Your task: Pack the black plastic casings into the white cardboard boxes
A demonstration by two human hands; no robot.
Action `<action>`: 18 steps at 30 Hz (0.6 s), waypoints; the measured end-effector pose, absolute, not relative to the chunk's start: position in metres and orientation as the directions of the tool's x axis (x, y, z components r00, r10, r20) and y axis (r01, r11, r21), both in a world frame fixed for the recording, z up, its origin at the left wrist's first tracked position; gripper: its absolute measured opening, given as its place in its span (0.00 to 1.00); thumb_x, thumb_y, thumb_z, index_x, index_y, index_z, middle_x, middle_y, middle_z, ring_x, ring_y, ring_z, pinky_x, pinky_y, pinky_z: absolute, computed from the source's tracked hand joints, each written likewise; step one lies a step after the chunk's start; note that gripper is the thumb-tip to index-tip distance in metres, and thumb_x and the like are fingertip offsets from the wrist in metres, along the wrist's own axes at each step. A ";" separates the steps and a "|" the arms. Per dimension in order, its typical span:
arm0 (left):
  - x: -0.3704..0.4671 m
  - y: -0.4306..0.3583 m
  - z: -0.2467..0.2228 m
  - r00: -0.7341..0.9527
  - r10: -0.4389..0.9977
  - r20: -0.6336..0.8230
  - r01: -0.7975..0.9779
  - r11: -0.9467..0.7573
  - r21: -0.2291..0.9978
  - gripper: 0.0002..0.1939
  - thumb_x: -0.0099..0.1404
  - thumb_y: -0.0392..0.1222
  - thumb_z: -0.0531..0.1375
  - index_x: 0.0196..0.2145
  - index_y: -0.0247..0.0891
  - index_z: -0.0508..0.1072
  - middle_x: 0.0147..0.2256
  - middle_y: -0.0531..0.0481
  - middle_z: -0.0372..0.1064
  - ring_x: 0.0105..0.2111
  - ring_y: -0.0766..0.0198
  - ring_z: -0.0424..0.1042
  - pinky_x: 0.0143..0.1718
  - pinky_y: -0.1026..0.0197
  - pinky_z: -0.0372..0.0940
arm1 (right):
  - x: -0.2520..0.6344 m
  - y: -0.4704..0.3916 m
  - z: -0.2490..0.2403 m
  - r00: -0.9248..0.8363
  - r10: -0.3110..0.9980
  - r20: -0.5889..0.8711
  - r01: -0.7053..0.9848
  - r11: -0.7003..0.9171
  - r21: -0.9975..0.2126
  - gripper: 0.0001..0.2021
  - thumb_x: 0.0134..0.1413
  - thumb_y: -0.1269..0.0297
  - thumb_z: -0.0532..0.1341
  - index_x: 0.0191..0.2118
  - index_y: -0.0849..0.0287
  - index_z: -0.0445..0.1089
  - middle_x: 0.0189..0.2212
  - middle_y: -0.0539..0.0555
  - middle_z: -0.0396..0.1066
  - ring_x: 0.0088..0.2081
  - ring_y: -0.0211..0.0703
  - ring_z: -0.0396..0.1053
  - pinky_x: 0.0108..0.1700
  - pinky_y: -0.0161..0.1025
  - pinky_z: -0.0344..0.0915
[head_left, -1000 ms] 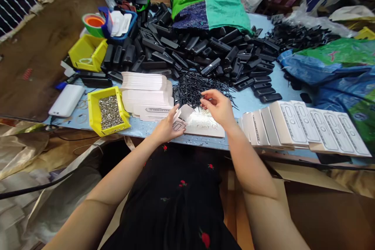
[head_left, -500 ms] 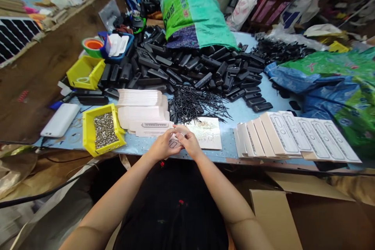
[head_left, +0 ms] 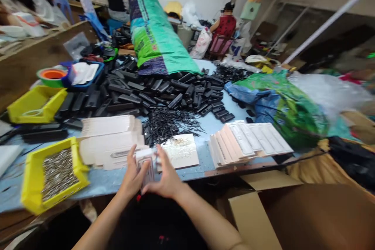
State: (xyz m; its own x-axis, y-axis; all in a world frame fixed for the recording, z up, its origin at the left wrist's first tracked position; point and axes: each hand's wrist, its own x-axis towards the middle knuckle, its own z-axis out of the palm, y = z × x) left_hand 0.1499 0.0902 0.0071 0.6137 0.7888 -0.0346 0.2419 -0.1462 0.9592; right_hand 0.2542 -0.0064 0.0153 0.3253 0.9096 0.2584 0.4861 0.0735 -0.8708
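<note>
Between my hands, at the front edge of the table, stands a small white printed carton (head_left: 150,174). My left hand (head_left: 131,177) grips its left side, with the thumb laid across the printed face. Around the other side, the fingers and thumb of my right hand (head_left: 168,177) clasp the carton at top and bottom. Just behind lies a stack of flat, pale cartons (head_left: 113,140). A white card (head_left: 187,154) scattered with tiny shiny bits is right of my right hand. Motion blurs the hands a little.
Left is a yellow bin (head_left: 79,164) of small metal pieces. Behind are thin black rods (head_left: 172,125) and heaped black plastic cases (head_left: 175,90) under a green sack (head_left: 158,43). Filled-out cartons (head_left: 249,140) stand right, above an open cardboard box (head_left: 249,218). Other people sit farther back.
The view has swung up and to the right, showing more of the room. My hands have moved apart from their close pinch and now hold the carton from both sides, its printed face showing more.
</note>
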 end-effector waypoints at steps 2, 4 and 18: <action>0.140 0.089 0.018 0.670 0.741 -0.038 0.173 -0.106 0.979 0.34 0.64 0.56 0.51 0.64 0.43 0.48 0.58 0.39 0.59 0.57 0.49 0.62 0.57 0.44 0.58 | 0.256 -0.023 0.028 0.346 0.908 0.237 0.559 0.004 -0.829 0.58 0.37 0.58 0.70 0.68 0.55 0.32 0.65 0.63 0.43 0.63 0.56 0.51 0.60 0.51 0.58; 0.123 0.106 0.033 0.677 0.734 0.065 0.159 -0.232 0.960 0.35 0.61 0.58 0.53 0.62 0.46 0.51 0.56 0.41 0.62 0.52 0.48 0.67 0.54 0.42 0.62 | 0.280 -0.051 0.056 0.422 0.851 0.312 0.651 -0.045 -0.758 0.47 0.41 0.64 0.66 0.66 0.53 0.43 0.60 0.61 0.52 0.59 0.53 0.57 0.59 0.47 0.60; -0.004 0.258 -0.007 0.543 0.830 0.126 0.798 -0.557 0.230 0.11 0.59 0.41 0.48 0.22 0.43 0.66 0.20 0.53 0.70 0.26 0.52 0.71 0.31 0.45 0.70 | 0.434 -0.041 0.094 0.709 0.660 0.248 0.682 -0.551 -0.481 0.15 0.60 0.61 0.51 0.49 0.59 0.67 0.44 0.59 0.72 0.44 0.45 0.70 0.47 0.42 0.65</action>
State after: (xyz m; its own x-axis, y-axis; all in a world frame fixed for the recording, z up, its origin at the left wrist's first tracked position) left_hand -0.0036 0.2582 -0.0067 0.5434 0.8299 0.1263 0.7977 -0.5573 0.2303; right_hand 0.4337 -0.0414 0.0938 0.7089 0.6601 0.2484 0.6818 -0.5512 -0.4810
